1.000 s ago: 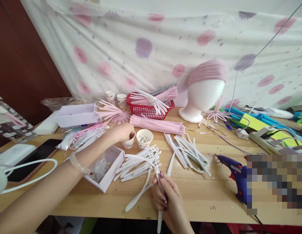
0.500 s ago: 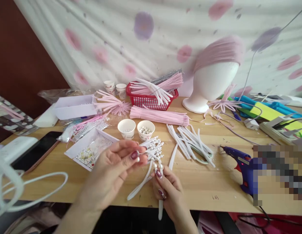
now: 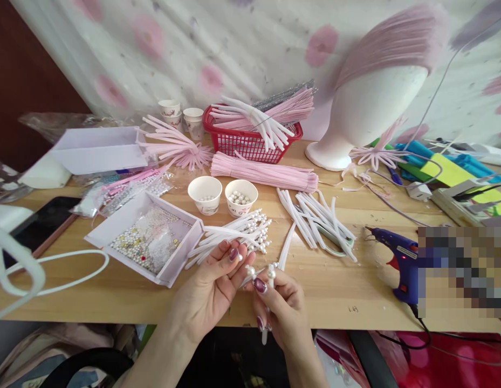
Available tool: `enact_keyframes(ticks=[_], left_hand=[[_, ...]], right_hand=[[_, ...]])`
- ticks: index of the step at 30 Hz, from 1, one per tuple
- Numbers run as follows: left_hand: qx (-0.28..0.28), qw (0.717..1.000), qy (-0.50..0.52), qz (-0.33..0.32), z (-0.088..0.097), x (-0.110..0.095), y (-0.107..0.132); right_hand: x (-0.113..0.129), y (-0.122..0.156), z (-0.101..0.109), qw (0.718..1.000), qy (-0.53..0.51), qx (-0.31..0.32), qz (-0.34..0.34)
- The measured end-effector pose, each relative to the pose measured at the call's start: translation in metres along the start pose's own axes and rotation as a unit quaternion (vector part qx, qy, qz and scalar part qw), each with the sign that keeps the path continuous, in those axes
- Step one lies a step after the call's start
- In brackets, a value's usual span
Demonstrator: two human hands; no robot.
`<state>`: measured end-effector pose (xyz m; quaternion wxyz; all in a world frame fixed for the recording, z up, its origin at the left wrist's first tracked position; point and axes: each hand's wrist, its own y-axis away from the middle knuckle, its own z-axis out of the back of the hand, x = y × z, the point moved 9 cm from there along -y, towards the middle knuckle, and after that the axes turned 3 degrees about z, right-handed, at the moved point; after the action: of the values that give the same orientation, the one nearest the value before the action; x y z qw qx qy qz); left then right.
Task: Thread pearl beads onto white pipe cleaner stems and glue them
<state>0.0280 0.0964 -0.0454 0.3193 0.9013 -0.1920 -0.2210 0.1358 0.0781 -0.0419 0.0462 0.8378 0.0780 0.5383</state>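
My left hand (image 3: 212, 293) is palm up, with a small white pearl bead (image 3: 239, 258) at its thumb and fingertips. My right hand (image 3: 285, 304) is closed around white pipe cleaners, whose upper ends carry pearl beads (image 3: 271, 272); a white end sticks out below the fist. The two hands nearly meet over the table's front edge. Just behind them lies a pile of white pipe cleaners tipped with pearls (image 3: 256, 229). Two paper cups stand beyond: the left cup (image 3: 205, 195) has a few beads and the right cup (image 3: 241, 197) has more pearls.
Left is a white tray (image 3: 184, 252) of mixed beads, near a phone (image 3: 43, 229). Plain white pipe cleaners (image 3: 325, 223) and a blue glue gun (image 3: 406, 264) lie right. Behind are a pink bundle (image 3: 262, 172), red basket (image 3: 250, 145) and foam head (image 3: 375, 102).
My left hand has lowered and turned more palm up, closer to my right hand. The pearl-tipped stems in my right hand now stand clear of the pile. The view has tilted down.
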Motion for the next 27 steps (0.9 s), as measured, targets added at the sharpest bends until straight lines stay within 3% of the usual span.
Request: enact_keyframes(ticks=[3, 16, 27], left_hand=[[-0.015, 1.000, 0.007, 0.021, 0.001, 0.003, -0.002], [0.054, 0.996, -0.069, 0.007, 0.007, -0.003, -0.010], [0.107, 0.993, -0.046, 0.020, 0.000, -0.002, -0.010]], right_hand=[[-0.001, 0.000, -0.003, 1.000, 0.007, 0.016, -0.003], [-0.003, -0.001, -0.008, 0.999, 0.008, 0.041, 0.002], [-0.003, -0.002, -0.010, 0.998, 0.009, 0.065, 0.018]])
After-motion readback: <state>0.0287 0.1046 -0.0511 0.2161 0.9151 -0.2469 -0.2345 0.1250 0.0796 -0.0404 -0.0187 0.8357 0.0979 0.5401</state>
